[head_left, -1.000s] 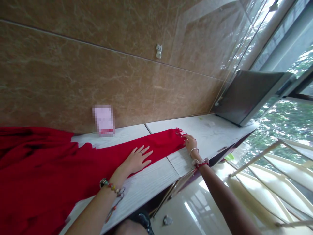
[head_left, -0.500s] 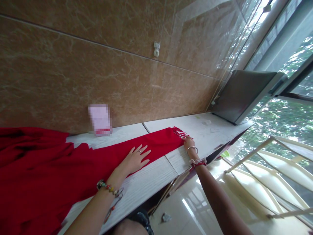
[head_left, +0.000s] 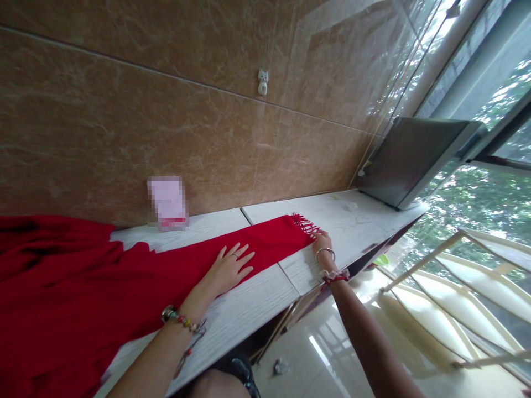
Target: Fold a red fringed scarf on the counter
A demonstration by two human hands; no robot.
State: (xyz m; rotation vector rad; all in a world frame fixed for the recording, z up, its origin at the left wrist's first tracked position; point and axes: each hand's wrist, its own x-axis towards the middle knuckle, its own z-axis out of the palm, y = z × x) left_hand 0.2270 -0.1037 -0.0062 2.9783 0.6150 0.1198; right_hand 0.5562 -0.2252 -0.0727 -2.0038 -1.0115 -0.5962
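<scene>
A red scarf [head_left: 265,241] with a fringed end lies lengthwise over a white wood-grain surface [head_left: 249,309]. On the left it widens into loose, wrinkled folds. My left hand [head_left: 228,269] rests flat on the narrow stretch, fingers spread, a ring on one of them. At the fringe's near corner, my right hand [head_left: 322,241] has its fingers closed on the scarf's edge; the fingertips are partly hidden. Bracelets circle both wrists.
A blurred pink item [head_left: 168,200] stands against the brown marbled wall [head_left: 124,121]. A grey box-like appliance [head_left: 415,157] sits at the far end. Cream metal shelving [head_left: 464,298] stands on the tiled floor at right, near a window. A small white cat figure [head_left: 263,82] is on the wall.
Almost nothing differs. My right hand has shifted very slightly at the fringe corner, while my left hand stays flat on the scarf. The view has moved a touch.
</scene>
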